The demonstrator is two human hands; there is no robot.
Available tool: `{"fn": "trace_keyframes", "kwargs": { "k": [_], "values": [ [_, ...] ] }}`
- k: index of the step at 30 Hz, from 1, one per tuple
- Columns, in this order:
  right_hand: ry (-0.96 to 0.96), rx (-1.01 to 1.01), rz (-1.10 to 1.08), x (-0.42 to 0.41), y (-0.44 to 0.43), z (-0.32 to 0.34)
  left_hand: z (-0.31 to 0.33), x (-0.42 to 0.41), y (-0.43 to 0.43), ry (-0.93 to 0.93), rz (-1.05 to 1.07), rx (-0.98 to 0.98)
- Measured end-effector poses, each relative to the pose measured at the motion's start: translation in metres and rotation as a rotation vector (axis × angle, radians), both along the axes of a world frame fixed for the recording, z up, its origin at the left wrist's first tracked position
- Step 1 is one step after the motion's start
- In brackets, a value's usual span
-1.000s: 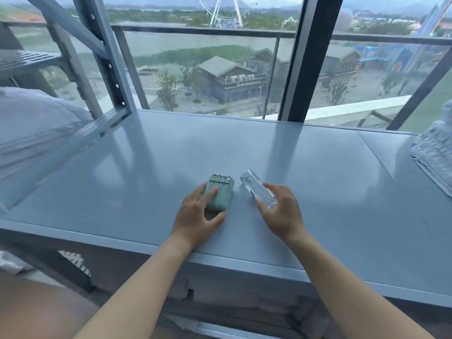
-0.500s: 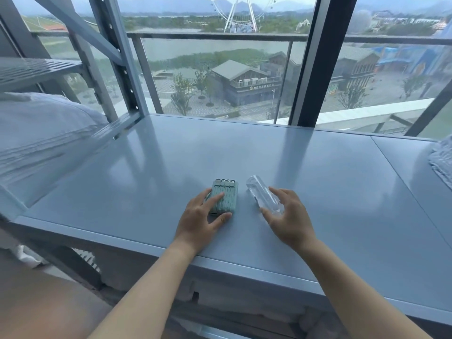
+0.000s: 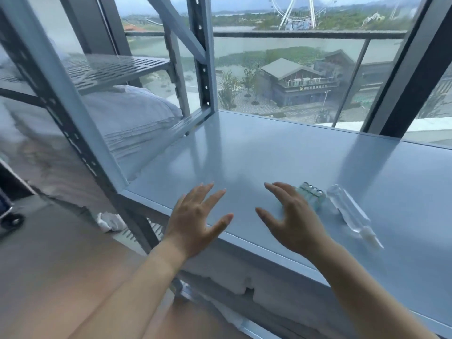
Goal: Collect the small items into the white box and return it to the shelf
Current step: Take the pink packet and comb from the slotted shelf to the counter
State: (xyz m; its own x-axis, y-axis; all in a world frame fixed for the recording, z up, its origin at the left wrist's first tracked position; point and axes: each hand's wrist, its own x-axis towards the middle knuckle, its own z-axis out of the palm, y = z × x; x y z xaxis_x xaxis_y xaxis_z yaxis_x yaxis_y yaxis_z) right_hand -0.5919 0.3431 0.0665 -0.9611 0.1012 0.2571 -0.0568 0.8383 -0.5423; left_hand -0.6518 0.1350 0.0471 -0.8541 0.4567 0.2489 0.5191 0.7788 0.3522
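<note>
Grey bench (image 3: 281, 155) before a wide window. Both hands spread, grip empty: left hand (image 3: 195, 221) over the bench edge, right hand (image 3: 293, 221) partly covering a green ribbed item (image 3: 315, 195), possibly a case. Just right, clear bottle (image 3: 349, 212) lying flat.

Both hands (image 3: 195, 216) (image 3: 293, 221) let go of green case (image 3: 311, 195) & bottle (image 3: 349, 211), now spread.

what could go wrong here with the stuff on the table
The clear bottle lies on its side with its tip near the table front edge; a bump might roll it off. The right hand partly covers the green case, so a blind sweep could knock it into the bottle. No white box is in view.
</note>
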Motion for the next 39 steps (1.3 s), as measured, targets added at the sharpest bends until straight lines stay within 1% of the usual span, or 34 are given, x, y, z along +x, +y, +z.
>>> {"fn": "trace_keyframes", "kwargs": {
  "k": [6,9,13,17,23,28,33,39],
  "values": [
    [-0.074,0.099,0.268,-0.044,-0.127,0.015,0.021,0.0,-0.138,0.023,0.185,-0.086],
    [-0.078,0.123,0.406,-0.063,-0.197,0.023,0.033,0.006,-0.21,0.033,0.238,-0.072],
    [-0.035,0.137,0.564,-0.082,-0.289,0.033,0.046,0.015,-0.296,0.081,0.337,-0.065],
    [0.024,0.141,0.651,-0.102,-0.365,0.053,0.06,0.013,-0.369,0.1,0.448,-0.085],
    [0.094,0.123,0.685,-0.149,-0.436,0.084,0.082,-0.015,-0.442,0.154,0.516,-0.08],
    [0.18,0.098,0.652,-0.207,-0.484,0.104,0.094,-0.066,-0.492,0.183,0.528,-0.065],
    [0.25,0.061,0.57,-0.288,-0.531,0.118,0.109,-0.148,-0.537,0.217,0.49,-0.097],
    [0.295,0.029,0.452,-0.379,-0.571,0.133,0.132,-0.267,-0.571,0.227,0.386,-0.036]
  ]
}}
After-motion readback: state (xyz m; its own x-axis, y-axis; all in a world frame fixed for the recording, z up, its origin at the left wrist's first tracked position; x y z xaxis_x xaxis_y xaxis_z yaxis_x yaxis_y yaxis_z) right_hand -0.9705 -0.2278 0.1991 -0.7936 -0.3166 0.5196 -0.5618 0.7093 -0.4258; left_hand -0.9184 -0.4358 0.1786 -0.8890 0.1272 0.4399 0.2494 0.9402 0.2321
